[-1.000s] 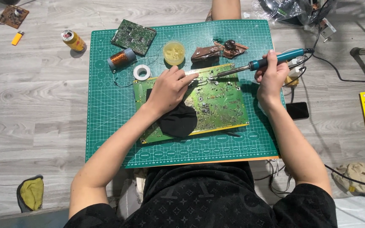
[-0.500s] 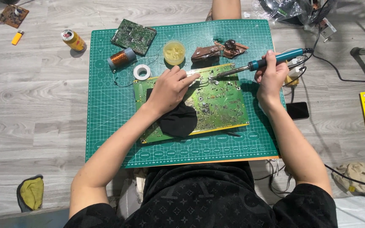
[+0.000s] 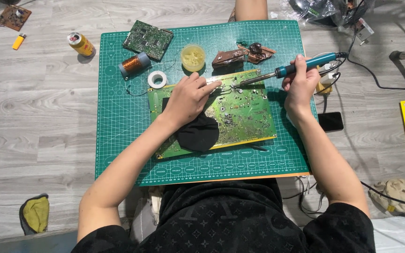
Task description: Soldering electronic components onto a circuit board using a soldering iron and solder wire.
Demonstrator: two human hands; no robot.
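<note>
While the person sits at six o'clock on the grey wooden floor (image 3: 38,122), a green cutting mat (image 3: 118,140) lies in front of them with a large green circuit board (image 3: 244,112) at its middle. A black round pad (image 3: 198,133) rests on the board's near edge, partly under the left wrist. Pressing down on the board towards eleven o'clock, the left hand (image 3: 186,98) has its fingers curled and the forefinger stretched out; it seems to pinch a thin strand of solder, though that is too fine to tell for sure. At two o'clock the right hand (image 3: 301,82) is closed round the teal handle of a soldering iron (image 3: 282,71), whose tip touches the board's far edge just beside the left forefinger. Judging by this, a joint on the far edge is being worked now; which joints are finished cannot be made out. Farther off stand a roll of white tape (image 3: 157,79), a copper wire coil (image 3: 134,64), a yellow flux pot (image 3: 193,57) and a smaller circuit board (image 3: 148,39). A yellow drink can (image 3: 81,44) lies off the mat at ten o'clock
</note>
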